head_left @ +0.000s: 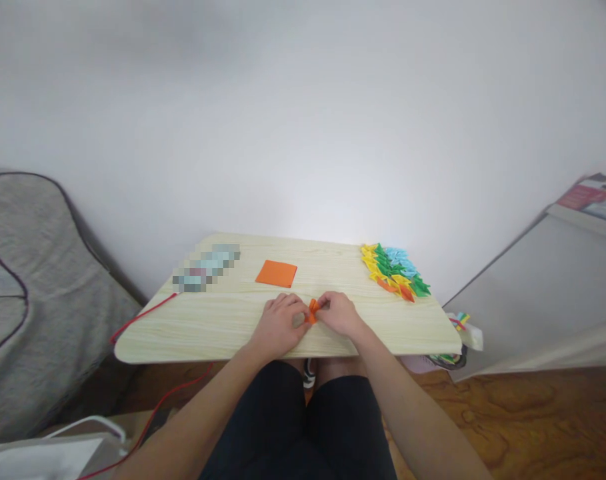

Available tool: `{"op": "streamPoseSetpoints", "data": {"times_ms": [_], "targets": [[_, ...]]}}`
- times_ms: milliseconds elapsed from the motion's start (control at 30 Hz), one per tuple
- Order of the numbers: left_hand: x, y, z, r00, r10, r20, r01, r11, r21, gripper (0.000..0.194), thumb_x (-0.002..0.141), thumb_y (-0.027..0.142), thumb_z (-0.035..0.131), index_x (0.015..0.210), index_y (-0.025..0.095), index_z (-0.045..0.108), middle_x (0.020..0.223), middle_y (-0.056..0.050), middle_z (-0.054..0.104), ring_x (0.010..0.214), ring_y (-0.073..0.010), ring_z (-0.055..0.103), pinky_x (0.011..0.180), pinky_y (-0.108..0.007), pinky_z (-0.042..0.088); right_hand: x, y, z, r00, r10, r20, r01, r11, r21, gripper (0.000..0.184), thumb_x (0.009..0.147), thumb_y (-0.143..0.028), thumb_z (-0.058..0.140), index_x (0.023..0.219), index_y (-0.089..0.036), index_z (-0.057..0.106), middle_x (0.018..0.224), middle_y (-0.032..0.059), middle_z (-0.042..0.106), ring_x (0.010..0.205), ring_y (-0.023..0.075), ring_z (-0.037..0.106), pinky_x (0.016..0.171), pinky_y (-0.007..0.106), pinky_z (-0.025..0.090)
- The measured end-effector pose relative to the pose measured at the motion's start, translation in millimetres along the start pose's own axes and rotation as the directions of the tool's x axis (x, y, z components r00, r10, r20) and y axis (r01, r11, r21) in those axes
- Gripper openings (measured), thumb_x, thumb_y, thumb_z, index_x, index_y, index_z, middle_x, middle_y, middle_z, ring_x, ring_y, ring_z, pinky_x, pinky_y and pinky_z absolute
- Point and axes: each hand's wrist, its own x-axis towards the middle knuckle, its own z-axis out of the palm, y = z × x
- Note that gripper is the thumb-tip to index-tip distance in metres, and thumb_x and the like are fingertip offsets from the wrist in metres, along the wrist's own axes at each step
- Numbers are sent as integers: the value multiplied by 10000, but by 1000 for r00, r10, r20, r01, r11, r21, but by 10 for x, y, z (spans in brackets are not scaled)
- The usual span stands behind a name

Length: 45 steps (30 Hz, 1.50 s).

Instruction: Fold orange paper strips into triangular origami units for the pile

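Note:
A small folded piece of orange paper (313, 311) is between my two hands, close to the table's front edge. My left hand (283, 321) grips its left side, fingers curled and resting at the tabletop. From the right, my right hand (339, 313) pinches the same paper between thumb and fingers. The paper's exact shape is partly hidden by my fingertips. Just beyond my left hand lies a flat stack of orange square paper (277, 273). At the far right of the table sits a cluster of folded paper pieces (393, 270) in yellow, green, blue and orange.
The pale wood-grain table (197, 337) stands against a white wall. A pixelated object (207, 268) lies at its left, with a red cable (145, 317) running off the edge. A grey fabric item (47, 300) is at left, a bin with paper scraps (450, 357) below right.

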Motion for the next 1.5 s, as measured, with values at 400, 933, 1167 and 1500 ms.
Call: {"op": "streamPoseSetpoints", "data": {"times_ms": [400,933,1167,1500], "targets": [[756,-46,-215,997,-57,-43,36,923,-382,156,888,328,675,1008,230,656,849,8,707,822,-183,654,782,-329,484,300,-161,-517,984,-175,-18,166,886,433,151,958,-289,725,978,-143,692,901,13,701,765,153,672,713,312,579],[1643,428,-882,983,122,-141,-184,757,-627,82,911,206,650,918,195,730,890,-34,708,870,-185,627,839,-318,466,517,-688,-1531,889,-151,-433,449,477,756,294,869,-305,754,1114,-246,602,795,-37,706,588,117,571,546,239,408],[1760,479,-1183,952,305,-32,-262,753,-603,201,858,124,719,1026,232,695,977,-21,709,967,-200,624,926,-338,443,501,-762,-1846,882,-265,-390,469,409,783,257,871,-251,801,1074,-241,644,777,-40,685,592,101,521,527,225,367],[1894,213,-1191,955,265,-135,-283,677,-679,149,888,127,704,996,228,685,944,-32,680,917,-197,593,861,-341,432,752,-918,-1762,877,-265,-401,479,402,781,205,910,-280,790,1060,-246,653,824,-18,665,685,121,556,597,258,418]]}}
